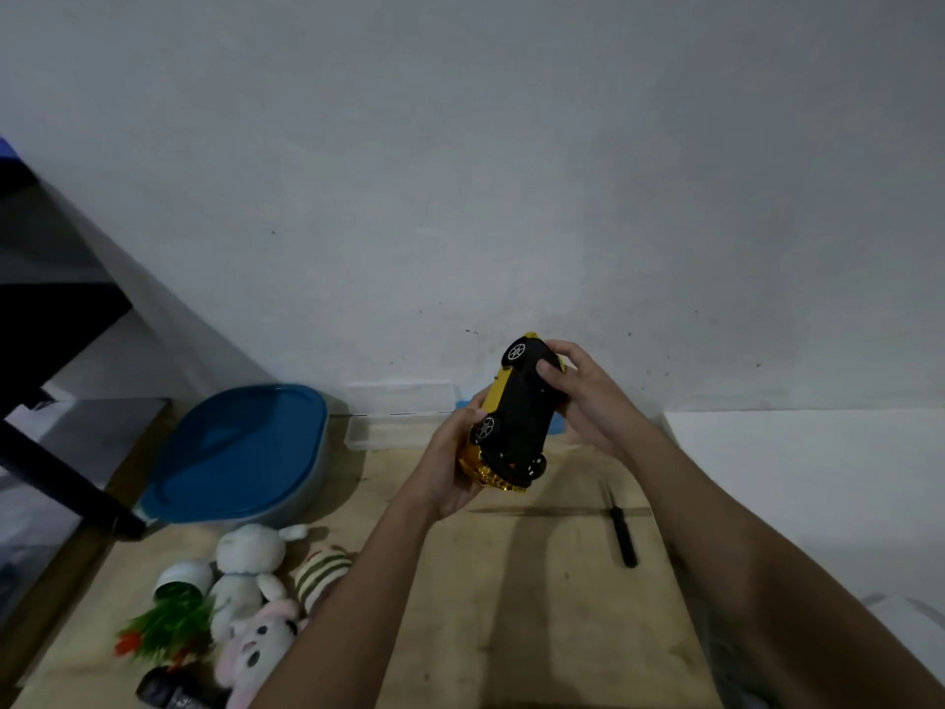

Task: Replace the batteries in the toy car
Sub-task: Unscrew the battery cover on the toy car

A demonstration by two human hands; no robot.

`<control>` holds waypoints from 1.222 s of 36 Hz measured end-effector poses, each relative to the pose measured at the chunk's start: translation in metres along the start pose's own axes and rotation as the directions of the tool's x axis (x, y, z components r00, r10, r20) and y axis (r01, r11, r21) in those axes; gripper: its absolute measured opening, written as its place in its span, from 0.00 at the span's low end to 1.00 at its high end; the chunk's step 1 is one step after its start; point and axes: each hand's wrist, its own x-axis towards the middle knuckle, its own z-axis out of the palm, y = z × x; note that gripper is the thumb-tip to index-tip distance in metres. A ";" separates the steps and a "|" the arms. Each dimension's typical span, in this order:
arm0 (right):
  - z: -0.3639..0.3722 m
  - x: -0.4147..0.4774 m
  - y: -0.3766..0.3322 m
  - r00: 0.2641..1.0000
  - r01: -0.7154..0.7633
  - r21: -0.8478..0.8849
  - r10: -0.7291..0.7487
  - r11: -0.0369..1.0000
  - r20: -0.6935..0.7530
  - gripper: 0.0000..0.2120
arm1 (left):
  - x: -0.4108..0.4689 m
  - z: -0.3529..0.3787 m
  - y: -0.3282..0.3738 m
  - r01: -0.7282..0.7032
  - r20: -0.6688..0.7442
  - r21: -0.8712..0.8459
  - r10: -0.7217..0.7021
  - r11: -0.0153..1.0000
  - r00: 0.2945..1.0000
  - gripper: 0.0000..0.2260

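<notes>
A yellow toy car (519, 417) is held in the air above the wooden table, turned so its black underside and silver-hubbed wheels face me. My left hand (452, 463) grips its near, gold-coloured end from below and the left. My right hand (583, 396) holds the far end, with the thumb pressed on the black underside. A black screwdriver (621, 529) lies on the table, below and to the right of the car. No batteries are visible.
A blue-lidded tub (240, 452) stands at the left. A clear plastic box (399, 422) sits against the wall behind the car. Plush toys (255, 585) and a small fake plant (169, 621) lie at the front left. A black frame (61, 473) crosses the left edge.
</notes>
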 end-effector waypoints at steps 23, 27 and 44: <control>0.000 0.003 -0.017 0.974 0.163 -0.511 -0.220 0.844 -0.053 0.10 | -0.009 0.015 0.007 -0.112 0.062 0.786 0.102 0.608 0.993 0.40; 0.001 0.002 -0.015 0.967 0.191 -0.545 -0.252 0.816 -0.038 0.10 | -0.008 0.015 0.001 -0.101 0.045 0.801 0.109 0.590 0.993 0.42; -0.016 -0.002 0.013 0.977 0.061 -0.550 -0.162 0.833 -0.138 0.12 | 0.003 0.014 -0.033 -0.035 -0.100 0.606 0.120 0.795 0.988 0.32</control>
